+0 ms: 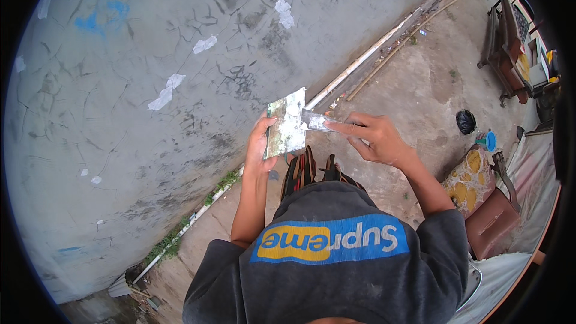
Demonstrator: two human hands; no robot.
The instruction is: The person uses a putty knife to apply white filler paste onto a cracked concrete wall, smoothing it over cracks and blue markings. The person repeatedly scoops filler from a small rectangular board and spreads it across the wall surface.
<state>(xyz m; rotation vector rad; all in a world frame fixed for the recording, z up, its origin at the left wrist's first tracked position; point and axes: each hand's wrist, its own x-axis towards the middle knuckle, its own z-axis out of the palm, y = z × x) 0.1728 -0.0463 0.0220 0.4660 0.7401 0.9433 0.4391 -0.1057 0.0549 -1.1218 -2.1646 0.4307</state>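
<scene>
My left hand (258, 144) grips a flat rectangular board (282, 129) by its left edge, thumb on the face and fingers behind. White paste (294, 110) is smeared across the board, thickest along its right side. In my right hand (379, 139) is a putty knife (318, 121), its blade coated with white and touching or very near the board's right edge. The index finger lies stretched along the blade; the knife's handle is hidden in the hand.
A cracked grey wall (150, 72) with white patches fills the left. Along its foot run a white pipe (354, 63) and a bamboo pole (399, 51). Right, on the concrete floor, are a black bag (465, 122), a blue-rimmed bucket (491, 141), a brown chair (493, 222) and a wooden bench (510, 48).
</scene>
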